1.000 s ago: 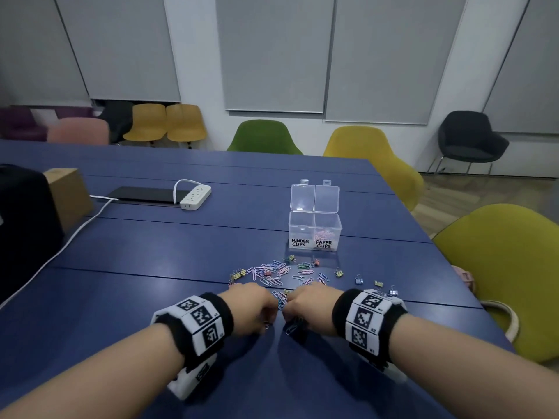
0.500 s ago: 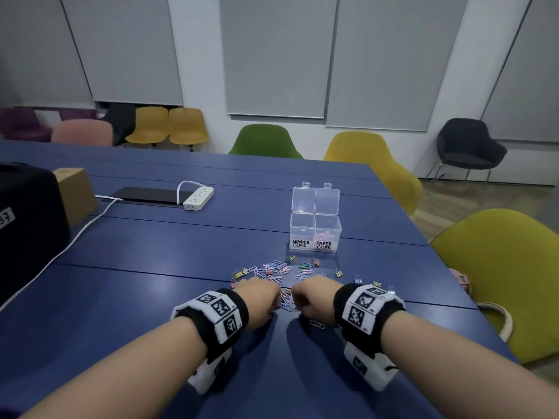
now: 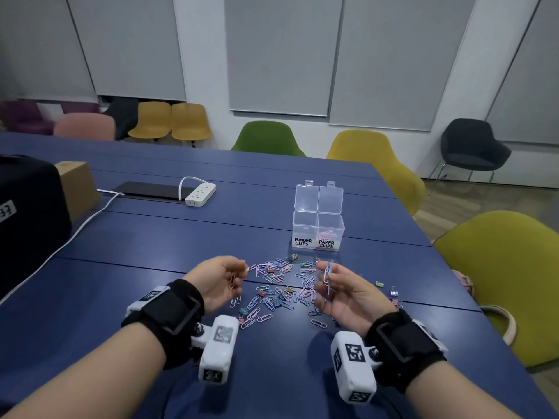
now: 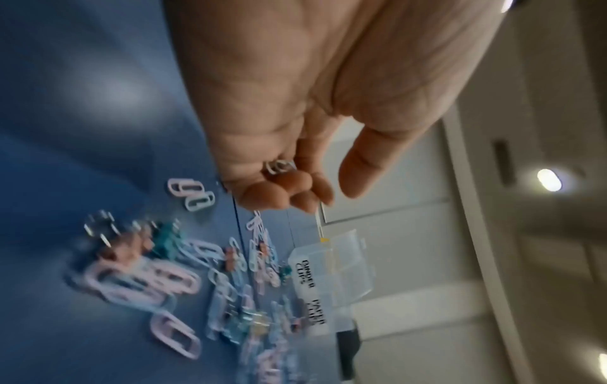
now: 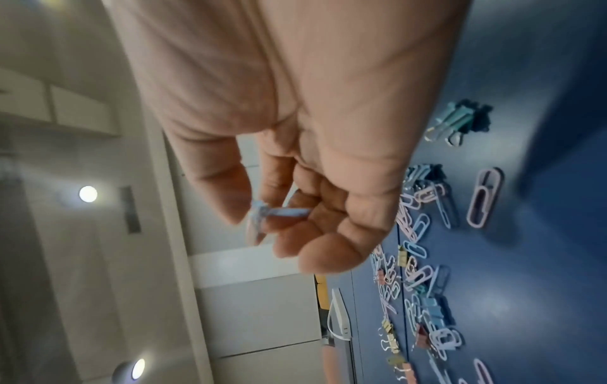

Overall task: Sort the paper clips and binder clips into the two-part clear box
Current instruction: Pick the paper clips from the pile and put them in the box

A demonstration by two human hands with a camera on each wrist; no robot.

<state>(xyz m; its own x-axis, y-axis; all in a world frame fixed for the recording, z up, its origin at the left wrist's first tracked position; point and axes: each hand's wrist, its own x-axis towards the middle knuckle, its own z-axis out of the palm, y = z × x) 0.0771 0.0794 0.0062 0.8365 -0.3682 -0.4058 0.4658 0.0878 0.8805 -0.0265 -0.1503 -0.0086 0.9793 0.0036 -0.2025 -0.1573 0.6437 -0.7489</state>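
A heap of pastel paper clips (image 3: 276, 287) mixed with small binder clips (image 3: 392, 293) lies on the blue table (image 3: 151, 297). Both hands are raised a little above the heap, palms turned inward. My left hand (image 3: 231, 275) curls its fingers round a paper clip (image 4: 279, 166). My right hand (image 3: 329, 278) pinches a few blue and white paper clips (image 5: 279, 211) between thumb and fingers. Behind the heap stands the clear two-part box (image 3: 317, 234) with its lids open; the part marked PAPER CLIPS holds some pink clips, and the part marked BINDER CLIPS looks empty.
A white power strip (image 3: 201, 193) and a dark flat panel (image 3: 148, 190) lie at the back left, with a cardboard box (image 3: 77, 186) and a black case (image 3: 27, 213) on the far left. Yellow-green chairs (image 3: 508, 282) stand along the table's right edge.
Both hands were knuckles-up on the near edge of the heap. They have lifted off the table, moved apart and turned palm-inward, each with paper clips in its fingers.
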